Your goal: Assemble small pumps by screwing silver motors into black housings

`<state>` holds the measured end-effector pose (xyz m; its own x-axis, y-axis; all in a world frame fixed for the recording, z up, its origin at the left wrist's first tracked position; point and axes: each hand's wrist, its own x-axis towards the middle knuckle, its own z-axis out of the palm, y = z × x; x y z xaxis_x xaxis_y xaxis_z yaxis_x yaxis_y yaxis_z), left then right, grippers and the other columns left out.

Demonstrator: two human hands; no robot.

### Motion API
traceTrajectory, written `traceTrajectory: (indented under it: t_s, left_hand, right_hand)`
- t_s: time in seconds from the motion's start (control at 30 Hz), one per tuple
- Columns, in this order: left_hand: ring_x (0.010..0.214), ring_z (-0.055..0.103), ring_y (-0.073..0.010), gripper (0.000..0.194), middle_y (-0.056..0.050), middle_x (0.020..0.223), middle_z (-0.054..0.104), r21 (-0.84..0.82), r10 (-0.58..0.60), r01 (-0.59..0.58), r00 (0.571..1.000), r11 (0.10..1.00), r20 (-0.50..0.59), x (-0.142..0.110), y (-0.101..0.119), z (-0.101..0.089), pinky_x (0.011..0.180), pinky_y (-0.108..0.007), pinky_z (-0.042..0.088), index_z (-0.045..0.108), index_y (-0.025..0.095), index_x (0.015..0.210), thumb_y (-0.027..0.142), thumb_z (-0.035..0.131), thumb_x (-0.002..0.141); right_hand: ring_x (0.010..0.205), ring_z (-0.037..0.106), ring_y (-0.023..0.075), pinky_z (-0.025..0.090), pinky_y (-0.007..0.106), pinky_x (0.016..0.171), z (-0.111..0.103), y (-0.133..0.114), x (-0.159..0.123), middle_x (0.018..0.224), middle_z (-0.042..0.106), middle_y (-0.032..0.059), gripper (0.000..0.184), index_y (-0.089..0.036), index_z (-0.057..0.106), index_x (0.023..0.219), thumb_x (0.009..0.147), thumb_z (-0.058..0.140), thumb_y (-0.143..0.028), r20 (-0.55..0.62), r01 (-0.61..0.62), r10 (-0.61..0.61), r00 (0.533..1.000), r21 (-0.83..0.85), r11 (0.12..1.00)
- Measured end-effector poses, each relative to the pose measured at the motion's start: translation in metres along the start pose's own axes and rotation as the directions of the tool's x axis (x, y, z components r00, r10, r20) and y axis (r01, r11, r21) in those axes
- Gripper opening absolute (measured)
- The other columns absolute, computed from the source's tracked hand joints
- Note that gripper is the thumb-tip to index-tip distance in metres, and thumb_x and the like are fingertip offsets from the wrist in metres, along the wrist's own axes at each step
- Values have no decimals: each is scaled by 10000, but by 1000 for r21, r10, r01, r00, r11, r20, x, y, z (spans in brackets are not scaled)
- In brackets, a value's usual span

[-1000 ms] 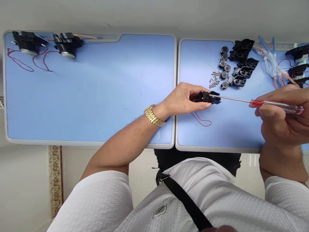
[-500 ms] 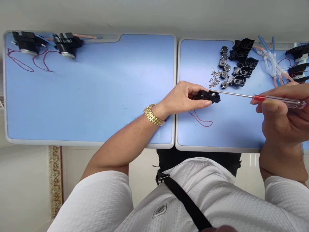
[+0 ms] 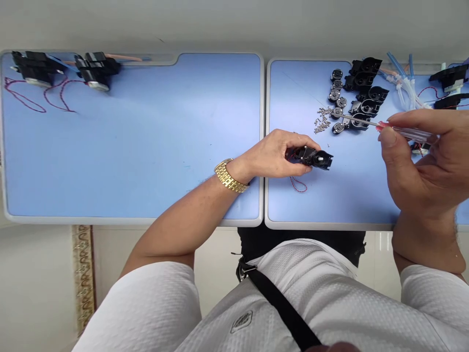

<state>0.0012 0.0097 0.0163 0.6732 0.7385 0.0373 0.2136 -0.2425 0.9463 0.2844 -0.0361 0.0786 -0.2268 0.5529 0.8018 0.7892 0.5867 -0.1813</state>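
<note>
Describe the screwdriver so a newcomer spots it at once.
Find the blue tabletop on the right, then the right hand over it. It holds the screwdriver, set apart from the black housings by its red collar and clear handle.

The tabletop (image 3: 146,146) is pale blue, edged grey. The held assembly (image 3: 310,155) is black with a white peg (image 3: 320,158), its wire (image 3: 306,188) red; the screwdriver (image 3: 383,126) clear, red and silver. Toward seven o'clock, a beige strip (image 3: 83,274) bears brown scrollwork.

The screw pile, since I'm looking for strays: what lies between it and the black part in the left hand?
In the head view, one small screw lies on the blue tabletop between the screw pile and the black part.
</note>
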Motion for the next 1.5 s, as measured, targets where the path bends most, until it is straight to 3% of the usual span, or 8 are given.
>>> traceTrajectory:
  t_s: [0.17,0.4,0.8,1.0,1.17,1.3,1.5]
  left_hand:
    - [861,801,-169,377,-40,989,915,1,35,-35,997,999,63,1,1,-1,756,-282,587,976,237,1175,452,975,865]
    - [811,776,-146,353,-23,960,914,-6,-17,18,995,1000,97,-2,7,-2,732,-265,567,974,227,1208,316,914,872]
    - [853,801,-152,362,-29,1026,932,24,1,-3,997,1000,80,-2,7,0,757,-259,580,960,224,1216,309,881,873]
    - [846,809,-154,333,-22,1009,923,49,34,-37,997,998,67,-1,3,0,785,-262,594,952,233,1199,316,885,884]
    - [876,815,-167,372,-36,1039,929,70,5,-10,998,998,62,0,2,1,806,-277,601,951,234,1201,449,934,898]
    - [850,800,-162,356,-27,994,917,88,-7,2,998,996,60,0,3,1,794,-275,589,949,231,1189,436,930,899]
    - [844,802,-155,337,-27,1005,924,82,10,-14,999,997,46,1,3,2,798,-270,591,958,224,1183,396,900,898]
  right_hand:
    - [726,856,195,576,339,566,1,2,-1,981,923,-52,226,-294,840,1191,989,874,-200,2,28,-28,1000,31,999]
    - [745,868,185,590,298,607,3,5,-2,942,908,-53,164,-258,817,1124,988,895,-210,22,42,-42,999,-3,999]
    - [758,874,216,613,321,644,2,3,-2,942,911,-15,110,-243,828,1128,1029,865,-210,72,42,-39,997,-28,999]
    - [741,860,238,614,378,636,5,-1,-3,950,923,-28,134,-303,842,1161,1041,831,-243,41,-7,6,999,6,1000]
    - [856,902,243,692,405,762,10,0,-4,1058,944,-22,230,-323,830,1266,1083,778,-196,112,-29,25,993,33,999]
    - [864,901,227,692,394,803,14,3,-5,1053,944,-15,213,-312,837,1252,1089,787,-184,141,-35,30,989,31,999]
    - [954,893,258,712,461,875,19,11,-13,1122,909,-73,206,-424,828,1297,1187,692,-317,281,-137,106,954,93,986]
